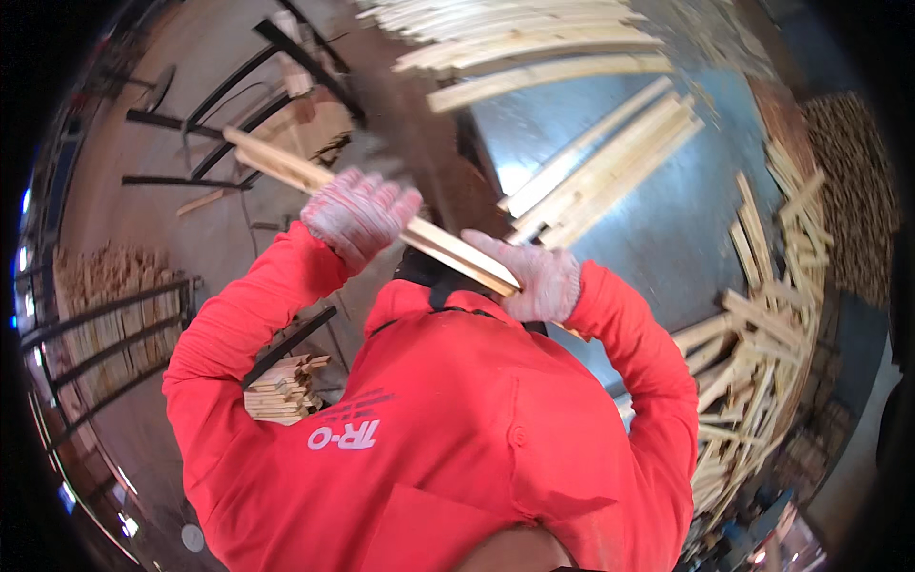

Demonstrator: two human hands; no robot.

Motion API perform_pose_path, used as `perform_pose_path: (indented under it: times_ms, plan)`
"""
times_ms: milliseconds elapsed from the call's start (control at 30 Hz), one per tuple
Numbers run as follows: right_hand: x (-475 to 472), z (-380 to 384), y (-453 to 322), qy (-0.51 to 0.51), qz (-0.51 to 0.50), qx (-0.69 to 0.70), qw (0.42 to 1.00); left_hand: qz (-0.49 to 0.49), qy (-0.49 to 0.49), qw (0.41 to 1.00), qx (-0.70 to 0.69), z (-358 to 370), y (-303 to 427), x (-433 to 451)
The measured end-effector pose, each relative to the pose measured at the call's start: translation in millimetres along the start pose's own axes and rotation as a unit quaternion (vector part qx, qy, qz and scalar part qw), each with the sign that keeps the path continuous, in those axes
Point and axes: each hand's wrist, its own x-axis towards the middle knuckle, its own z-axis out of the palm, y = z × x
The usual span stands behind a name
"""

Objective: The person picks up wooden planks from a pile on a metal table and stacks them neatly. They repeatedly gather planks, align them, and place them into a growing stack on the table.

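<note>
My left hand (361, 211), in a pale knitted glove with reddish marks, is closed around a pair of narrow wooden strips (450, 250). The strips slant from the upper left down to my right hand (543, 279), gloved alike, which is at their lower right end. Its thumb lies near the strips; whether its fingers grip them is partly hidden. Just beyond my right hand, several wooden strips (600, 171) lie side by side, slanting across a shiny metal table (643, 207).
A row of long wooden strips (529, 43) lies at the table's far side. A jumbled heap of wood pieces (758, 357) lines its right side. Black metal racks (229, 93) stand on the left, with stacked wood (121, 329) behind rails. More short strips (282, 390) are stacked beside my left arm.
</note>
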Motion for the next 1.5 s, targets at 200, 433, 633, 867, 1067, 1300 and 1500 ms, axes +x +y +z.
perform_pose_path:
  times_ms: [200,433,633,867,1067,1300,1500]
  plan:
    - [82.3,-30.3,-47.0,-0.098,-0.059,-0.146,0.983,0.051,-0.25,0.941,-0.222,18.3,-96.2,-35.8]
    - [247.5,-125.4,-96.1,0.48,-0.184,-0.297,0.805,-0.139,-0.148,0.881,-0.428,148.0,-311.1,-99.0]
    - [308.5,-126.7,-40.4,0.648,-0.003,-0.013,0.761,-0.612,0.154,0.599,-0.493,267.2,-502.1,-53.4]
    - [318.6,-113.7,-19.2,0.535,0.096,-0.261,0.798,-0.668,0.066,0.588,-0.451,415.1,-638.1,121.6]
    - [273.4,-87.5,-7.7,0.542,0.23,-0.265,0.763,-0.645,0.023,0.56,-0.52,478.8,-661.9,199.2]
    - [244.5,-46.1,-19.9,0.581,0.354,-0.37,0.633,-0.543,0.055,0.747,-0.381,488.0,-677.2,216.7]
    - [152.8,-58.3,3.4,0.685,0.479,-0.284,0.47,-0.591,0.336,0.625,-0.384,339.1,-471.5,106.4]
